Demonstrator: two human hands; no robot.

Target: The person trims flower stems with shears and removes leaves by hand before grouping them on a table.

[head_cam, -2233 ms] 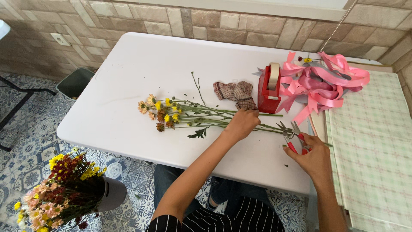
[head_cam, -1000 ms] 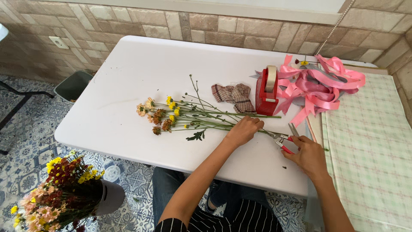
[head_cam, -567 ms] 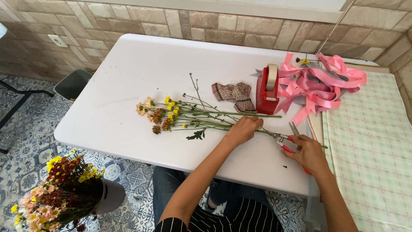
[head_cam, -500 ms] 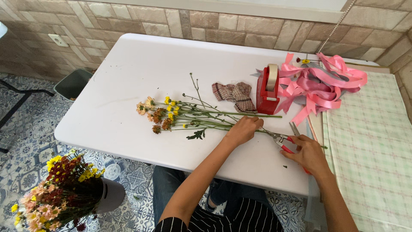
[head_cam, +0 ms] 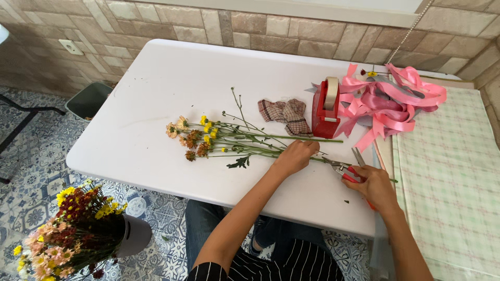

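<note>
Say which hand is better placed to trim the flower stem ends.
Right. The right hand already holds the red-handled shears at the stem ends, while the left hand pins the flower stems on the table.

The right hand (head_cam: 376,186) covers most of the red-handled shears (head_cam: 345,170); the flower bucket (head_cam: 78,234) runs off the bottom edge.

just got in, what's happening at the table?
A person's left hand pins a bunch of flower stems flat on the white table. The right hand holds red-handled shears at the stem ends. A red tape dispenser, pink ribbon and checked cloth lie behind.
</note>
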